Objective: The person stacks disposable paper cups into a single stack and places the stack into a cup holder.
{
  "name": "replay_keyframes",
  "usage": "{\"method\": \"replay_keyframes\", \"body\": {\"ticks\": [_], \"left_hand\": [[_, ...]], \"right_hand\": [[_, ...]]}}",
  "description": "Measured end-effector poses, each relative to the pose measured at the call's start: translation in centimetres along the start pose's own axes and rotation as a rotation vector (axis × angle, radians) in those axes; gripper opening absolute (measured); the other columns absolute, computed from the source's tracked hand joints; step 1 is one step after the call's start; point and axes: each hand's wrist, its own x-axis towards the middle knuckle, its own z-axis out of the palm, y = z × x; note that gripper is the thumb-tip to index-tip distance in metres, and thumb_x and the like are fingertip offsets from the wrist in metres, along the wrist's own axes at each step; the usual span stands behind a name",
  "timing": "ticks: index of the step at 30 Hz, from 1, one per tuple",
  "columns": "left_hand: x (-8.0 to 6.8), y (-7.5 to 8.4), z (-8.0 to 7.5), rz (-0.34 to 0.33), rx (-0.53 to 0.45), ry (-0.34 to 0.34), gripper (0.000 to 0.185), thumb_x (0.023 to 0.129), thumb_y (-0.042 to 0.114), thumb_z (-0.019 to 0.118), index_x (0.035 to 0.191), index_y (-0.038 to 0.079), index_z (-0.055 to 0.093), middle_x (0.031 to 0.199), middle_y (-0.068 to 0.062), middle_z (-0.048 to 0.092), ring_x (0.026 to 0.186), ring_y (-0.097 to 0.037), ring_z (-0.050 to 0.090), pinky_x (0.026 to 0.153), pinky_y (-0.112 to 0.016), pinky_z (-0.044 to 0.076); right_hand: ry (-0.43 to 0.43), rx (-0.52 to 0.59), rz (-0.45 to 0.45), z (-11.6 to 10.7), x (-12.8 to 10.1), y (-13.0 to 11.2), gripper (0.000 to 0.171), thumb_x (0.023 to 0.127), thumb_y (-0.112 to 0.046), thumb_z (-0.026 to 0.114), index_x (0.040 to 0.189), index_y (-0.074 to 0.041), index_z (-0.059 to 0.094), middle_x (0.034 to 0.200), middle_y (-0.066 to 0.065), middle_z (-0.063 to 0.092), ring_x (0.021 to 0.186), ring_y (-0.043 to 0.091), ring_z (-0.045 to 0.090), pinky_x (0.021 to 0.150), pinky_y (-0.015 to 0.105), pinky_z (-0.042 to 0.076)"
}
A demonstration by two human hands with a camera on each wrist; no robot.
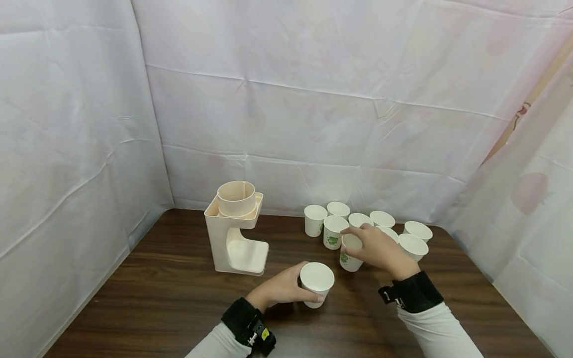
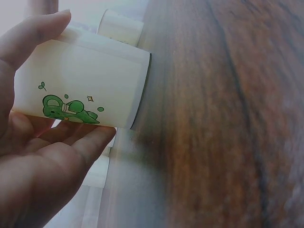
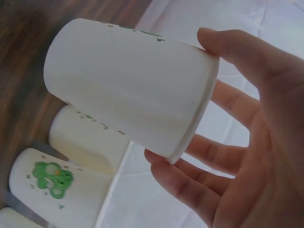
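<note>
My left hand (image 1: 283, 288) grips a white paper cup (image 1: 317, 283) standing on the dark wooden table (image 1: 156, 298); the left wrist view shows the cup (image 2: 83, 88) with a green print between thumb and fingers (image 2: 71, 147). My right hand (image 1: 378, 248) holds another white paper cup (image 1: 350, 252) by its rim, its base at or near the table. In the right wrist view that cup (image 3: 128, 85) sits between thumb and fingers (image 3: 190, 185). Several more cups (image 1: 380, 226) stand behind in a cluster.
A cream cup dispenser stand (image 1: 236, 228) with a round holder on top stands left of the cups. White cloth walls (image 1: 286, 99) enclose the table at the back and both sides. Bare wood (image 1: 147, 258) lies at front left.
</note>
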Motion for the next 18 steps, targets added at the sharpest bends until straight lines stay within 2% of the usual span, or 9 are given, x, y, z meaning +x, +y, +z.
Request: {"method": "replay_keyframes", "body": {"ticks": [5, 11, 18], "left_hand": [[-0.1, 0.0, 0.0, 0.002, 0.001, 0.000, 0.062, 0.079, 0.015, 0.086, 0.132, 0.014, 0.055, 0.113, 0.006, 0.065, 0.108, -0.011, 0.060, 0.096, -0.034, 0.045], [-0.1, 0.0, 0.0, 0.000, -0.002, -0.003, 0.062, 0.079, 0.015, 0.086, 0.133, 0.014, 0.054, 0.114, 0.006, 0.065, 0.108, -0.012, 0.060, 0.095, -0.035, 0.045], [-0.1, 0.1, -0.1, -0.006, 0.005, -0.003, 0.062, 0.079, 0.015, 0.086, 0.133, 0.013, 0.054, 0.114, 0.006, 0.065, 0.108, -0.012, 0.060, 0.095, -0.035, 0.046]], "right_hand": [[0.009, 0.020, 0.005, -1.2, -0.5, -0.5, 0.041, 0.091, -0.039, 0.071, 0.127, -0.018, 0.068, 0.113, 0.014, 0.064, 0.101, 0.032, 0.063, 0.080, 0.050, 0.051], [-0.043, 0.066, 0.005, -3.0, -1.0, -1.5, 0.042, 0.094, -0.041, 0.067, 0.129, -0.018, 0.067, 0.117, 0.016, 0.062, 0.103, 0.033, 0.062, 0.083, 0.052, 0.050], [-0.053, 0.082, -0.035, -4.3, -1.5, -2.3, 0.044, 0.096, -0.042, 0.067, 0.131, -0.017, 0.065, 0.122, 0.019, 0.060, 0.109, 0.036, 0.061, 0.085, 0.053, 0.050]]}}
